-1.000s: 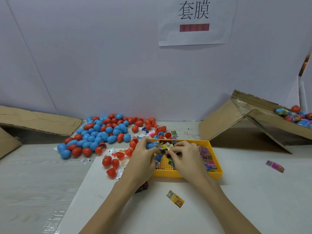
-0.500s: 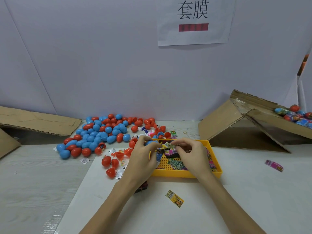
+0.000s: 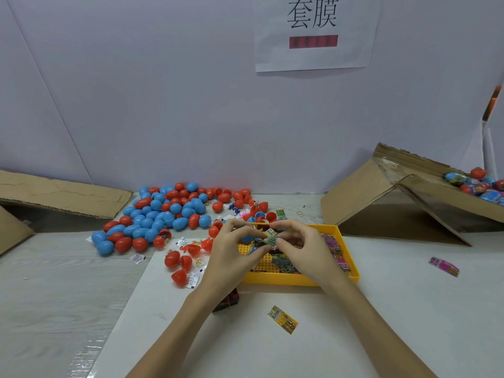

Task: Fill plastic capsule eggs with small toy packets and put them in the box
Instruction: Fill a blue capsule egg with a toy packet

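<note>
Pinching a small packet (image 3: 268,237) together at frame centre above the yellow tray (image 3: 346,246), left hand (image 3: 231,255) and right hand (image 3: 305,249) risk fumbling it; the blue half (image 3: 248,238) could slip.

A pale wood-grain table (image 3: 49,290) carries a white sheet (image 3: 245,347) at 6 o'clock. On the sheet sit a yellow tray (image 3: 300,281) at centre, a yellow packet (image 3: 282,319) just toward 6 o'clock of it, and loose red egg halves (image 3: 178,266) toward 9 o'clock. A heap of blue and red capsule eggs (image 3: 166,214) lies at 10 o'clock, a pink packet (image 3: 444,266) at 3 o'clock, cardboard boxes at 9 o'clock (image 3: 60,193) and 2 o'clock (image 3: 360,197).
</note>
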`<state>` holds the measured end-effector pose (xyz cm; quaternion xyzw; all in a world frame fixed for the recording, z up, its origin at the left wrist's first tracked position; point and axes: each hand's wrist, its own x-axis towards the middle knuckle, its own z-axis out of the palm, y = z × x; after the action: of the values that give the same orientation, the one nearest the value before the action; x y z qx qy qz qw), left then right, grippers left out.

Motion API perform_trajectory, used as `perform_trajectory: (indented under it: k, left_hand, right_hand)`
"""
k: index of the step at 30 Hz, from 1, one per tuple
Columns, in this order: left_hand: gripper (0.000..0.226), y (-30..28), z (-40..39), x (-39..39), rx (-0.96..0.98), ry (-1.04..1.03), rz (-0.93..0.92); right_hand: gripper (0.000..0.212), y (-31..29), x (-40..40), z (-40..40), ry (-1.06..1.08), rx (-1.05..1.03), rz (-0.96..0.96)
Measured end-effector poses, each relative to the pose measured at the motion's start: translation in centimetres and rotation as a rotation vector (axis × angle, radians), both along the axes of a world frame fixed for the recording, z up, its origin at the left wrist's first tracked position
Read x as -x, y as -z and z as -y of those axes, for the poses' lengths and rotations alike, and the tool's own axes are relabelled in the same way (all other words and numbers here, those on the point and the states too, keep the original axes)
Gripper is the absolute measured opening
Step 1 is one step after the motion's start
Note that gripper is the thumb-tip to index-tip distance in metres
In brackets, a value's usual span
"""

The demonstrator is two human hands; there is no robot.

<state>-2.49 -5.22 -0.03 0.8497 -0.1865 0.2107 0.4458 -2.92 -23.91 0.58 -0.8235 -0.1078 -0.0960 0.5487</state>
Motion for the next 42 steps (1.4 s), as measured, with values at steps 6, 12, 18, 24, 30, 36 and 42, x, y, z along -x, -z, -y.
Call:
perform_trajectory:
  k: [6, 12, 18, 24, 30, 36, 42]
  left_hand:
    - [0.011, 0.2, 0.03, -0.06, -0.007, -0.044, 0.036]
    - [0.008, 0.21, 0.16, -0.21, 0.078, -0.057, -0.015]
    - [0.006, 0.21, 0.08, -0.32, 0.103, -0.042, -0.08]
    - [0.01, 0.5, -0.13, -0.27, -0.08, 0.032, -0.008]
    - [0.02, 0.36, -0.04, 0.02, -0.06, 0.064, 0.013]
    - [0.016, 0.07, 0.07, -0.02, -0.016, 0.065, -0.038]
    - [0.01, 0.18, -0.1, -0.31, 0.055, 0.061, -0.08]
  right_hand:
    - [0.03, 0.24, -0.09, 0.03, 0.018, 0.008, 0.012]
    - [0.031, -0.05, -0.19, 0.1, 0.014, -0.205, -0.057]
    - [0.014, -0.07, -0.08, -0.24, -0.036, -0.121, -0.031]
    - [0.012, -0.03, 0.06, 0.1, 0.012, -0.106, -0.052]
    - [0.006, 0.05, -0.13, 0.06, 0.048, -0.077, -0.022]
    - [0.01, 0.06, -0.1, 0.15, 0.024, -0.03, -0.046]
    - [0.011, -0.13, 0.12, 0.07, -0.032, -0.011, -0.046]
